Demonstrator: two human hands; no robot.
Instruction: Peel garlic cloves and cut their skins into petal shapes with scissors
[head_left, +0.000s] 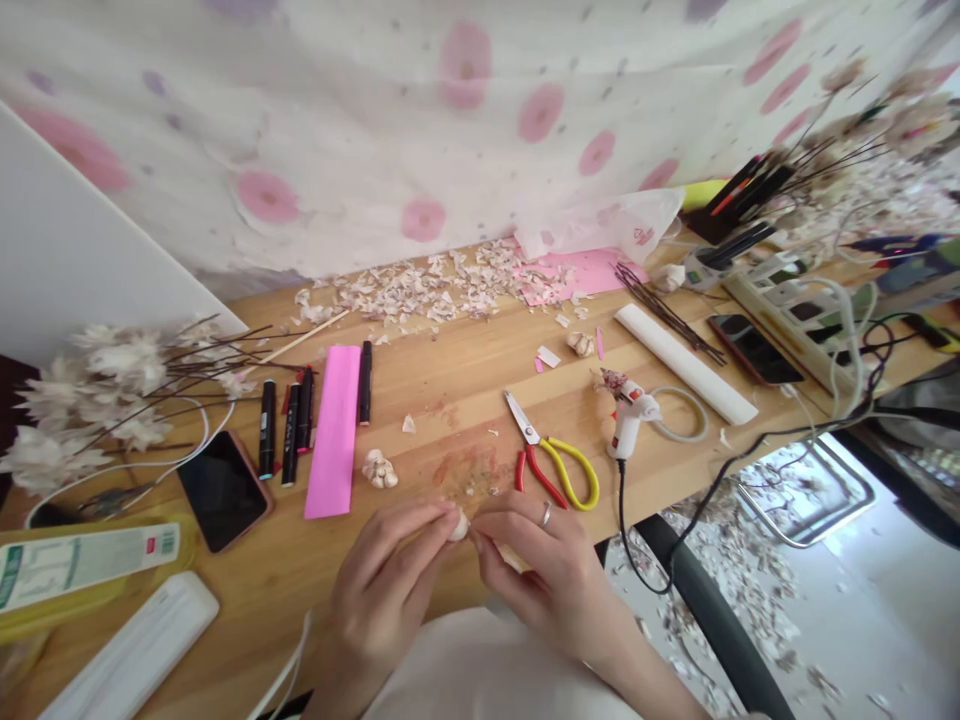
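A small, rounded, whitish piece (458, 527) sits at the tips of the fingers, low in the middle of the view, above the brown wooden table (427, 385). The left hand (397, 565) pinches it between thumb and fingers. The right hand (544, 565), wearing a silver ring (546, 514), has its fingertips drawn together at the piece's three o'clock edge; I cannot tell whether they grip it.

Outward from the piece, a whitish garlic bulb (380, 469) lies near at ten o'clock, with a bright pink paper strip (334, 430) beyond it. At two o'clock rest metal scissors with red and yellow handles (533, 438), then a white glue gun with a black cord (627, 424), then a long white roll (686, 365). Pale papery flakes (427, 290) are scattered at twelve o'clock. At nine o'clock lies a dark-screened smartphone (225, 490).
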